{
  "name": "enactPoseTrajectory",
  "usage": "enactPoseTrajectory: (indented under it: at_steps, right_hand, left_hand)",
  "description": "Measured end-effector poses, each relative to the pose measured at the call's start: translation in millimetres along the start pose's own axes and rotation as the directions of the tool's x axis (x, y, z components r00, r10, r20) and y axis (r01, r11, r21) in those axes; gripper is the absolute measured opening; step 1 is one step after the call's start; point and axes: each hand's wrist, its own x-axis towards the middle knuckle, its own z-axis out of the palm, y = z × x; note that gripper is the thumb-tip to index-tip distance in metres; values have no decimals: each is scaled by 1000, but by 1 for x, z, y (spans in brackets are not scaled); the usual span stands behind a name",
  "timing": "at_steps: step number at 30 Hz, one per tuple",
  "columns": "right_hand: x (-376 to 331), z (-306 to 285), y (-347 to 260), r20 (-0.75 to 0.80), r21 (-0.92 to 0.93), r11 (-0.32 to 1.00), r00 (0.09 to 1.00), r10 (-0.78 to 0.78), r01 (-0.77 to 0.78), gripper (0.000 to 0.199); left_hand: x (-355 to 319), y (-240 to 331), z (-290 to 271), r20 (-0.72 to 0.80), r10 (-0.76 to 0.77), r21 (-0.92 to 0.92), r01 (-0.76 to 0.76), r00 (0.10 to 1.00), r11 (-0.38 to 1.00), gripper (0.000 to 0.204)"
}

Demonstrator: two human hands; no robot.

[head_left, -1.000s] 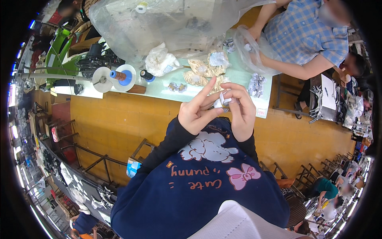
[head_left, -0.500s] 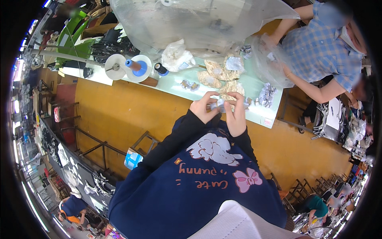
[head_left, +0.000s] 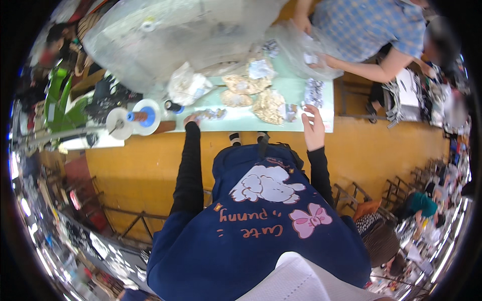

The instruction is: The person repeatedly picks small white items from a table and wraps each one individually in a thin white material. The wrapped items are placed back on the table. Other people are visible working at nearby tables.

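My left hand [head_left: 191,119] is at the near edge of the pale green table [head_left: 241,122], beside a row of small grey and tan pieces [head_left: 213,114]. Its fingers are small and blurred, so whether they grip anything does not show. My right hand [head_left: 314,131] reaches over the table's right part with thumb and fingers apart. Just left of it lies a small cluster of grey-white pieces [head_left: 290,113]. Beyond its fingertips is a larger pile of grey-white pieces [head_left: 314,92]. Several cream-coloured bundles [head_left: 268,106] occupy the table between my hands.
A white plastic bag [head_left: 187,86], a dark thread spool [head_left: 173,106] and a large blue-and-white spool [head_left: 145,116] stand at the left. Clear plastic sheeting [head_left: 186,35] covers the far side. At the far right, a person in a checked shirt [head_left: 366,30] handles a clear bag [head_left: 301,47].
My hands have parted from around a small pale piece in front of my chest. The left has gone to the table's left edge, the right toward the right-hand pile. The view has shifted.
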Motion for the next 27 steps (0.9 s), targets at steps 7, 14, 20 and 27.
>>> enactPoseTrajectory:
  at_steps: [7, 14, 20, 27]
  right_hand:
    - [37, 43, 154, 14, -569, 822, 999, 45, -29, 36]
    - [32, 65, 195, 2, -649, 751, 987, 163, -123, 51]
    - [32, 55, 175, -48, -506, 854, 992, 115, -123, 40]
    - [11, 43, 31, 153, -22, 987, 977, -152, 157, 39]
  left_hand:
    - [5, -23, -12, 123, 316, 408, -338, 941, 848, 36]
    - [-87, -43, -22, 138, 231, 542, -268, 963, 796, 33]
    - [-159, -19, -6, 421, -246, 650, -102, 873, 753, 32]
    - [-248, 41, 88, 875, -149, 377, -455, 461, 807, 60]
